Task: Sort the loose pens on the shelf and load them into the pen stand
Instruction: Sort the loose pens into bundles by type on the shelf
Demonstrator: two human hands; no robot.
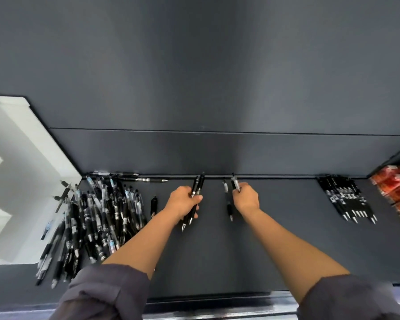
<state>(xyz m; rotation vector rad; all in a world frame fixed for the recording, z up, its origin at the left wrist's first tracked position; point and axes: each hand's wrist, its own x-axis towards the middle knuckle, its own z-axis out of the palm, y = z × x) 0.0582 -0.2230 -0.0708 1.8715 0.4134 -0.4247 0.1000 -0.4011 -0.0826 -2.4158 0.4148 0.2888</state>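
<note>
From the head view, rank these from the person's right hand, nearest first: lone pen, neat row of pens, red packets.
1. Lone pen, just left of the right hand.
2. Neat row of pens, further right.
3. Red packets, far right edge.

I count two pens (199,184) in the left grip (183,200), one pen (235,184) in the right grip (246,197), one uncountable heap (90,218), one tidy row (346,199).

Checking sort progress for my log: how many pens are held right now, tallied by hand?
In left hand, black pens: 2
In right hand, clear-barrelled pen: 1
Total held: 3
</note>
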